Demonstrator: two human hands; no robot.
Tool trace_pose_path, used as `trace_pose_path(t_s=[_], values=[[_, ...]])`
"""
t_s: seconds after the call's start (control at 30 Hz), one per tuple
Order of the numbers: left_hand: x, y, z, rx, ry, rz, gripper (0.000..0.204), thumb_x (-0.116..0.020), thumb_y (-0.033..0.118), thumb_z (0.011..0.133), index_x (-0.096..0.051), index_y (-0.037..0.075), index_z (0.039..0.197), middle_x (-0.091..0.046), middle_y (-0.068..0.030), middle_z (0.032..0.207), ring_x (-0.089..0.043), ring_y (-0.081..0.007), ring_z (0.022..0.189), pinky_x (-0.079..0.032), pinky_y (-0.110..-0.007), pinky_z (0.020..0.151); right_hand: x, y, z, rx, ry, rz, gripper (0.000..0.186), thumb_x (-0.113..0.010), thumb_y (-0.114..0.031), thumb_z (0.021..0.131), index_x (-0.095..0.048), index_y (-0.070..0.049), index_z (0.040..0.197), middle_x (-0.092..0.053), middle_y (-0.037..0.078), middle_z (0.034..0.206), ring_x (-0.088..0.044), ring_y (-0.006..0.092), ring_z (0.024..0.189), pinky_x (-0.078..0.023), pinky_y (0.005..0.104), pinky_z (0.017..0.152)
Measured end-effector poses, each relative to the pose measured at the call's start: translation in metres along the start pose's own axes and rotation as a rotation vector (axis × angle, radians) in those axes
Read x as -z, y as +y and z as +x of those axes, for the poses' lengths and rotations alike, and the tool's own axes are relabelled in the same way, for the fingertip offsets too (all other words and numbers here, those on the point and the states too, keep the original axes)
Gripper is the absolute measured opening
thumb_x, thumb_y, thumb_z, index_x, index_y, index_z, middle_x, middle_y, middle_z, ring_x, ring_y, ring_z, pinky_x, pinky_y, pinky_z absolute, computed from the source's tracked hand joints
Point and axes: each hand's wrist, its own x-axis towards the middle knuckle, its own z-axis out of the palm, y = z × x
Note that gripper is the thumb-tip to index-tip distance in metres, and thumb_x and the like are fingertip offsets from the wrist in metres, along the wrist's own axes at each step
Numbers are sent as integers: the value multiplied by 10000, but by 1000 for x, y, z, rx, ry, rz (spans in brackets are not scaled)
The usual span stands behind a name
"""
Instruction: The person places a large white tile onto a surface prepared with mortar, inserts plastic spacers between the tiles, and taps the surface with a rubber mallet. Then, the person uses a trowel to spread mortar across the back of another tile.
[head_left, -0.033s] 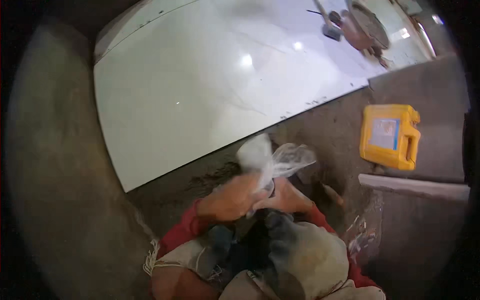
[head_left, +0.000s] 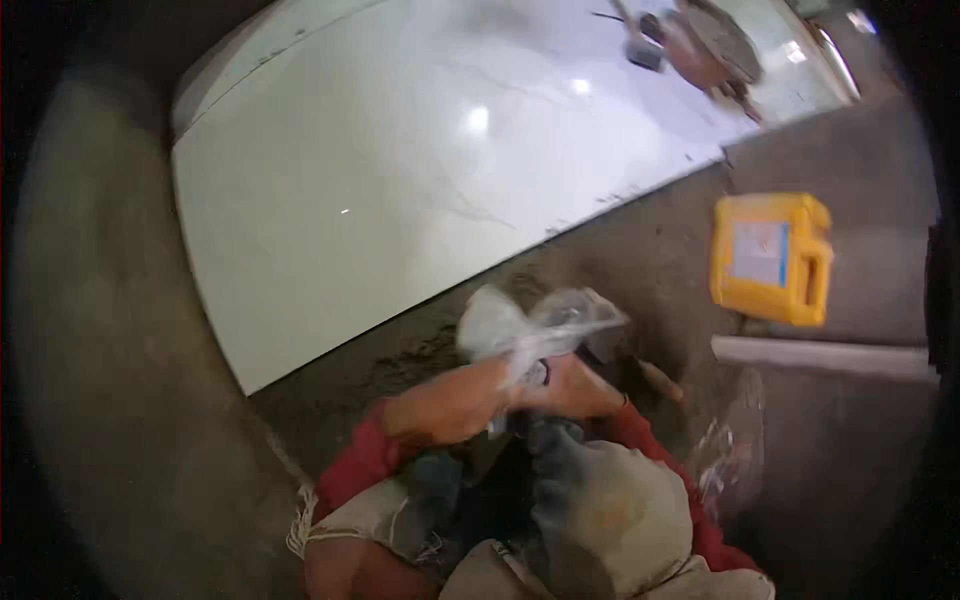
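We face a large glossy white tile (head_left: 430, 170) that fills the scene from 9 o'clock round to 1 o'clock, laid on a rough grey mortar bed (head_left: 620, 250) that runs from its lower edge out to 3 o'clock. At 3 o'clock a yellow jerrycan (head_left: 770, 258) lies flat on that bed, and just below it a pale strip (head_left: 825, 358) runs to the right rim. At 1 o'clock, on the far corner of the tile, a hammer-like tool (head_left: 642, 48) rests beside a brownish object that we cannot identify. At centre, slightly toward 5 o'clock, we hold a clear plastic bag (head_left: 535, 325) above our knees. Our left hand (head_left: 455, 405) is closed on the bag's lower part, and our right hand (head_left: 570, 385) is closed on it just beside the left; the two hands touch. Motion blur hides the individual fingers. We judge that we are working the bag open or shut at its neck. The next move calls for a steady pinch on the thin film and a controlled pull apart, keeping the bag upright so that nothing drops onto the mortar.
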Motion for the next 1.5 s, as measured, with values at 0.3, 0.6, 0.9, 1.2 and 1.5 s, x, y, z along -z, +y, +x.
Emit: trace_pose_path(t_s=[0.3,0.6,0.9,1.2,1.5], values=[[87,-25,-85,264,305,-202,488,-713,269,797,-581,42,1208,-624,-166,1161,-594,-282,1071,-448,-418,936,133,180,-454,-768,837,603,422,-601,-257,870,-559,-19,1215,-587,141,1197,-575,221,1012,-462,394,865],[106,-91,-58,459,519,926,1102,-690,679,626,-288,59,1443,-141,-221,1526,-122,-409,1407,-97,-645,1075,125,121,-220,-481,353,-476,192,-643,-171,847,-661,-44,990,-661,132,864,-638,211,751,-505,373,665],[91,-106,-49,362,584,975,1023,-616,730,655,-374,77,1404,-194,-211,1517,-122,-409,1410,-26,-623,1100,309,93,199,124,1088,-989,558,-674,-187,797,-435,-25,1273,-452,214,1308,-404,381,1227,-364,469,999],[95,-120,-51,373,586,1094,972,-552,785,661,-391,160,1387,-276,-203,1487,-243,-419,1372,-123,-642,1090,397,120,286,-35,1026,-1163,565,-640,-54,686,-496,-170,1220,-500,137,1191,-431,389,1100,-398,515,907],[99,-116,-54,358,645,1103,956,-580,759,666,-403,150,1381,-289,-205,1482,-260,-421,1364,-126,-643,1084,278,44,254,335,923,-875,477,-772,-268,613,-588,-68,1005,-548,157,1020,-478,346,1012,-417,411,901]])
